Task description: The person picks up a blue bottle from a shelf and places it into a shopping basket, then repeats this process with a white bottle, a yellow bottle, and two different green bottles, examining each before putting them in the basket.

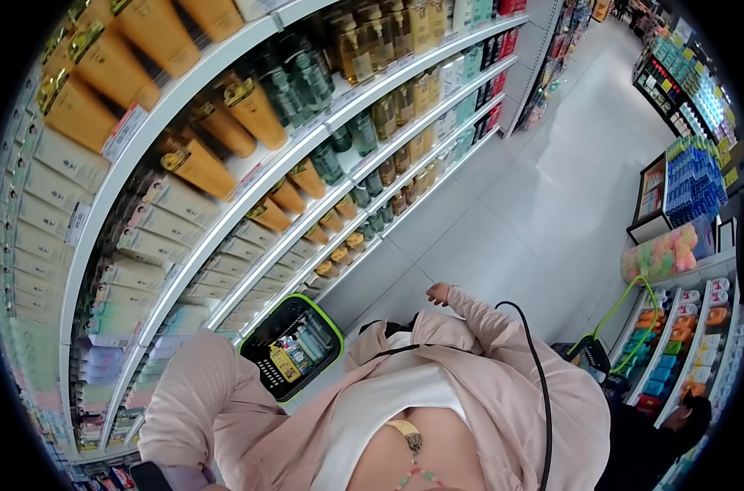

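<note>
My right hand (440,294) hangs low by my body over the floor, out of a pale pink sleeve. Its fingers are loosely apart and nothing shows in them. My left arm bends up toward the bottom left in its pink sleeve (200,393); the left hand is outside the picture. A dark rounded object (148,475) shows beside that cuff. Below the left arm, a black shopping basket (335,327) with a bright green rim holds a yellow packet (283,364) and several pale bottles (309,340).
Shelves on the left carry orange tubes (169,39), cream boxes (65,164) and amber pump bottles (355,49). A tiled aisle (503,221) runs ahead. On the right are a blue stack (691,184), another basket's green handle (646,315) and a person (658,442) in dark clothes.
</note>
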`<state>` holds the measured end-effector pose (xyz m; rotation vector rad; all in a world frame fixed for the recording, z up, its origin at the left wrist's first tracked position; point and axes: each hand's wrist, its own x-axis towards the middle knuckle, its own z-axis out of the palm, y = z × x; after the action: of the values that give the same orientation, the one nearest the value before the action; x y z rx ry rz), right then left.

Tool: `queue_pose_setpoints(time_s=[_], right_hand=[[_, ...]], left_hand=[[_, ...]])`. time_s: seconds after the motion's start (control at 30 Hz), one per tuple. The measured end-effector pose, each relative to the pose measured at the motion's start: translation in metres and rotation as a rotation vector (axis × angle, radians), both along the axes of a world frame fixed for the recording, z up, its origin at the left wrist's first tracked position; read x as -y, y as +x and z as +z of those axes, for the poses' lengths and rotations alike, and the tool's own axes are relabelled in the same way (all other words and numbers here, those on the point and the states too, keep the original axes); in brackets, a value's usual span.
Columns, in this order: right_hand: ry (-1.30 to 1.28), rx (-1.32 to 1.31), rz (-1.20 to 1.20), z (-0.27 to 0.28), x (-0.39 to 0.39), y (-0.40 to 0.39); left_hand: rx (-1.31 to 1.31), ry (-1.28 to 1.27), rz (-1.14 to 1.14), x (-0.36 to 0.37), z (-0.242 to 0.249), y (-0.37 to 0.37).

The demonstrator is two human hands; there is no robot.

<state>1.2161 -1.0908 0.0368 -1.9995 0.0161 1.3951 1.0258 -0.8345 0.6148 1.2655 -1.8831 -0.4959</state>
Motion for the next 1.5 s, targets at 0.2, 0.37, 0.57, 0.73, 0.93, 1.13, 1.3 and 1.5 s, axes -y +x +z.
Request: queue_pose_setpoints(time_s=[0.2,0.37,0.57,0.73,0.93,1.13,1.3,1.5], right_hand=[[0.036,-0.247,-0.213,-0.015,0.049,0.0],[0.067,-0.163,-0.403,-0.015,0.088,0.024],[0.05,-0.194,-0.46,-0.017,0.114,0.086],[0.078,-0.138,-0.54,0.004,0.119,0.176],[0.174,-0.092,-0.641,0.002,0.102,0.283],[0.358,-0.118,-0.757,0.022,0.099,0.357],[0.394,-0.105,-0.783,0.038,0.108,0.432],[0.473,-0.015,-0.631,0.051,0.122,0.556]], left_hand=[[-0.021,0.09,-0.499,0.057,-0.027,0.087],[-0.386,-0.104,-0.651,0.115,-0.14,0.218],[-0.805,0.412,0.852,0.143,-0.357,0.322],[-0.757,0.621,0.834,0.114,-0.431,0.376],[-0.831,0.602,0.935,0.121,-0.439,0.452],[-1.16,0.508,0.879,0.138,-0.421,0.523],[-1.255,0.56,0.972,0.16,-0.423,0.557],[-1.559,0.393,1.138,0.189,-0.435,0.613]])
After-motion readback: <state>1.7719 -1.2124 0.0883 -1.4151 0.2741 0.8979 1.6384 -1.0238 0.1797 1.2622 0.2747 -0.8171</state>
